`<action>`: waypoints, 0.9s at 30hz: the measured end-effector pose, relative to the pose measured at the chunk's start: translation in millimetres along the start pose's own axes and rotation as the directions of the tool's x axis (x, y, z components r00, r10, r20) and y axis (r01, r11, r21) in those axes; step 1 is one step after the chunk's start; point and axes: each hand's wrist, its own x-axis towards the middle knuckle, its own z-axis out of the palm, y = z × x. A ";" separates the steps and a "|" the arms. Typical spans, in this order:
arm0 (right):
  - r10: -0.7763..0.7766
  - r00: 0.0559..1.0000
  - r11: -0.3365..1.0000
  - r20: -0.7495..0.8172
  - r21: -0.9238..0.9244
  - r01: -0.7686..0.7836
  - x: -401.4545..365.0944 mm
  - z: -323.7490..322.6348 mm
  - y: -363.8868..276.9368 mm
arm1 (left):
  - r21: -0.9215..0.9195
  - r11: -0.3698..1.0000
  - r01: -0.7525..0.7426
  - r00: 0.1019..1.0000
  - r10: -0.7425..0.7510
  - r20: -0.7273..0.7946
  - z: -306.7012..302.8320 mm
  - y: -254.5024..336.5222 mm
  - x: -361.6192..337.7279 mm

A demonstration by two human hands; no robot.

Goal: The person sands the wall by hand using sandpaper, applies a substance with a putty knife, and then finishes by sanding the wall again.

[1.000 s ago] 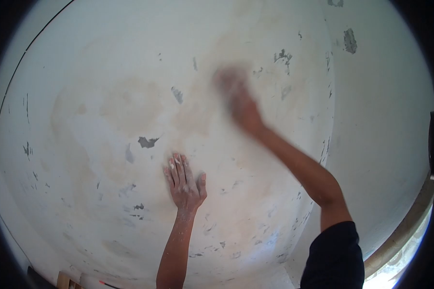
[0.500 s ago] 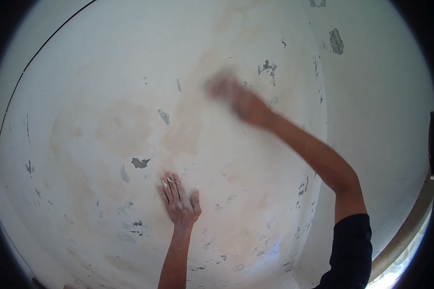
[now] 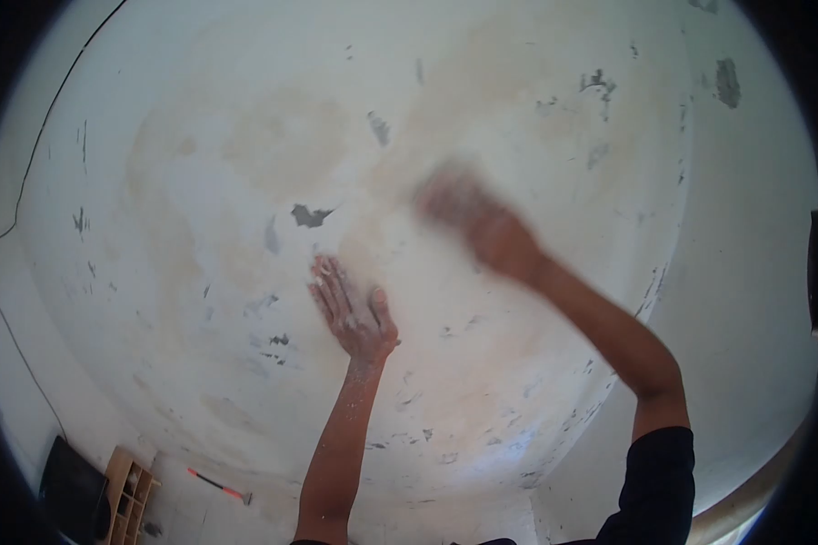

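My left hand (image 3: 354, 313) lies open against a white, patchy plastered surface (image 3: 264, 400), fingers stretched out and thumb apart. White dust coats its fingers and back, with specks along the forearm. Higher and to the right is my right hand (image 3: 477, 213), smeared by motion in front of the same surface. Its fingers cannot be made out, nor whether anything is in them. Just above my left hand is a grey chipped patch (image 3: 312, 215); beige stains and smaller grey marks are scattered around.
A black cable (image 3: 41, 136) runs down the left side. At bottom left are a dark screen (image 3: 71, 490), a wooden shelf unit (image 3: 129, 498) and a red-and-black long-handled tool (image 3: 218, 485). An adjoining white surface (image 3: 745, 227) meets the patchy one on the right.
The view has shifted, bringing the screen, shelf unit and tool into sight at bottom left. My left hand stays on the surface, nearer the grey patch. My right hand is still blurred.
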 end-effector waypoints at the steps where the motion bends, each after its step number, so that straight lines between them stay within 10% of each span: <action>1: 0.078 0.992 0.986 -0.100 -0.141 -0.092 16.4 -12.7 37.0 | 0.012 1.000 0.001 1.000 0.000 -0.012 1.7 -1.8 -1.3; 3: 0.299 0.874 0.952 -0.382 0.056 -0.301 42.7 -54.4 79.2 | 0.037 0.999 -0.008 1.000 0.008 -0.002 4.3 -5.1 -2.2; 7: 0.391 0.808 0.879 -0.440 -0.081 -0.470 49.7 -21.0 43.0 | -0.008 1.000 -0.015 0.999 0.015 0.030 1.5 -8.9 -5.7; 11: 0.076 0.996 0.989 0.049 0.123 -0.081 11.1 31.7 -97.6 | 0.005 1.000 -0.023 0.992 0.023 0.120 -7.5 -19.0 -19.0; 13: 0.173 0.983 0.985 0.052 -0.032 -0.172 10.3 39.8 -51.5 | 0.012 1.000 -0.021 0.993 0.020 0.116 -8.4 -32.6 -30.7; 16: 0.378 0.835 0.913 -0.399 0.008 -0.409 42.0 -19.6 9.7 | 0.015 1.000 -0.015 0.992 0.013 0.127 -9.7 -48.0 -47.8; 19: 0.474 0.776 0.862 -0.417 0.038 -0.506 46.9 5.1 -26.6 | 0.016 1.000 -0.012 0.990 0.010 0.139 -13.1 -56.8 -60.0; 20: 0.294 0.869 0.948 -0.397 0.005 -0.319 40.2 38.7 -49.2 | 0.019 1.000 -0.019 0.988 0.016 0.156 -15.3 -60.0 -63.9; 21: 0.243 0.970 0.968 -0.012 -0.066 -0.243 19.8 80.3 -85.3 | 0.014 1.000 -0.015 0.987 0.013 0.161 -18.7 -64.4 -69.4; 22: 0.082 0.996 0.989 0.034 0.123 -0.086 11.8 64.5 -121.6 | 0.020 0.999 -0.034 0.975 0.029 0.219 -22.2 -70.8 -74.3; 27: 0.277 0.911 0.959 -0.306 0.025 -0.283 38.9 27.8 -58.2 | 0.049 0.999 -0.010 0.950 -0.006 0.313 -42.8 -101.3 -97.3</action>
